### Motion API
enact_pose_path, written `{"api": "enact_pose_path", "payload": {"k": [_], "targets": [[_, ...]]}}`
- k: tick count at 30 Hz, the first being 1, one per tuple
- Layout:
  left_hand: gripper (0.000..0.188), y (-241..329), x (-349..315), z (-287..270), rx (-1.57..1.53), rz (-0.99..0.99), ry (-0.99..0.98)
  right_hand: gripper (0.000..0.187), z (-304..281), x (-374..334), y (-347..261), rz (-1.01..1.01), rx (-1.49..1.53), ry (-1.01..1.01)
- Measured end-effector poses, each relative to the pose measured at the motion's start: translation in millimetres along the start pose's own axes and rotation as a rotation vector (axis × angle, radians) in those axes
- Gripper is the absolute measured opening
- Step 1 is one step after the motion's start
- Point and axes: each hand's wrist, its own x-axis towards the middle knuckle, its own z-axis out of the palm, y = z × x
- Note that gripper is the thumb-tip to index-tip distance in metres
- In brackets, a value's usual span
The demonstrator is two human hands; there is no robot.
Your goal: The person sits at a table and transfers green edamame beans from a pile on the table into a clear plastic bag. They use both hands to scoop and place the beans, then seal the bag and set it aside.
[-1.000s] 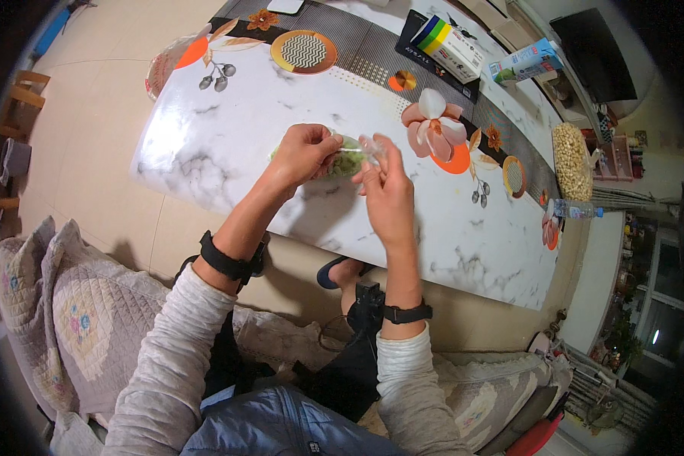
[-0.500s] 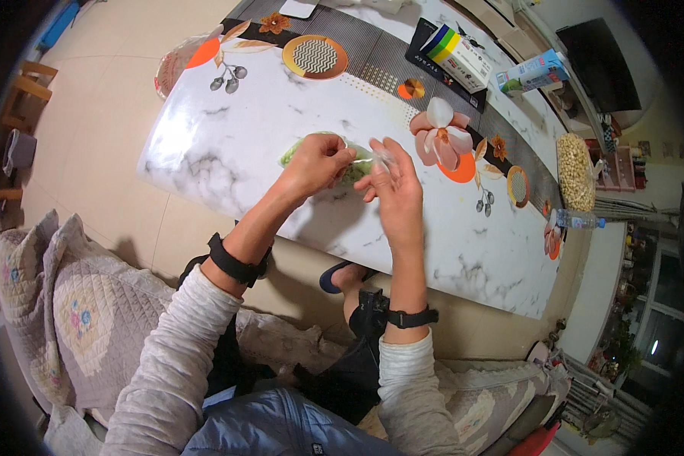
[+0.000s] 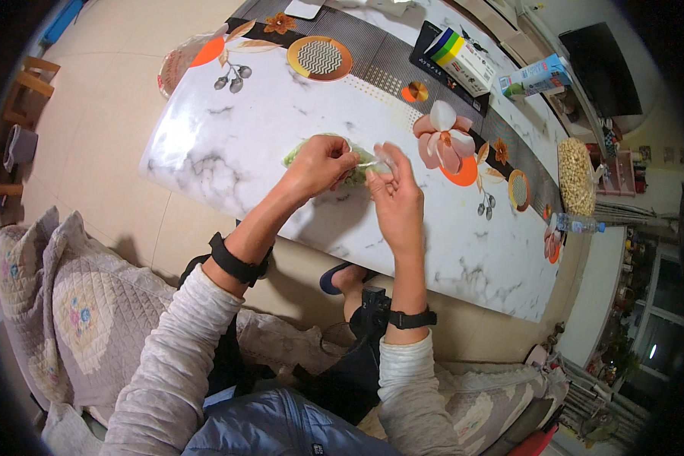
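Note:
A clear plastic bag [image 3: 355, 177] with something green inside lies on the marble-patterned table [image 3: 258, 144], partly hidden behind my hands. My left hand [image 3: 323, 163] is closed, its thumb and fingertips pinching the bag near its gathered neck. To the right, my right hand [image 3: 397, 190] grips the twisted, see-through end of the bag between thumb and fingers. A short whitish twisted stretch of plastic runs between the two hands. What exactly the green contents are, I cannot make out.
A white carton with a striped top [image 3: 460, 61] stands on a black flat item at the back. Beside it lies a light-blue drink carton [image 3: 536, 77]. A bag of pale round pieces [image 3: 577, 176] and a plastic bottle [image 3: 580, 223] are at the right. A basket [image 3: 176, 67] sits beyond the left edge.
The fingers of my right hand have curled inward around the bag's end, the thumb shifting. My left hand stays nearly in place, still pinching.

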Motion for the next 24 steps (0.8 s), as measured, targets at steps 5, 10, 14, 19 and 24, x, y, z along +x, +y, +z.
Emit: {"api": "enact_pose_path", "payload": {"k": [5, 10, 14, 19, 24], "targets": [[0.018, -0.8, 0.1, 1.3, 0.153, 0.085, 0.091, 0.023, -5.0, -4.7, 8.8, -0.006, -0.235, -0.063], [0.013, 0.6, -5.8, 4.1, 0.423, 0.283, 0.222, 0.018, -13.8, -0.4, 12.4, 0.067, -0.29, -0.127], [0.013, 1.1, -10.6, 2.1, 0.714, 0.539, 0.166, 0.018, -23.1, 3.6, 15.7, 0.047, -0.277, -0.055], [0.014, 1.1, -9.0, 3.0, 0.683, 0.767, 0.059, 0.017, -25.8, 10.7, 20.9, 0.035, -0.255, 0.061], [0.014, -3.0, -10.3, 4.3, 0.573, 0.675, -0.031, 0.015, -16.6, 16.4, 26.5, 0.127, -0.123, 0.1]]}}
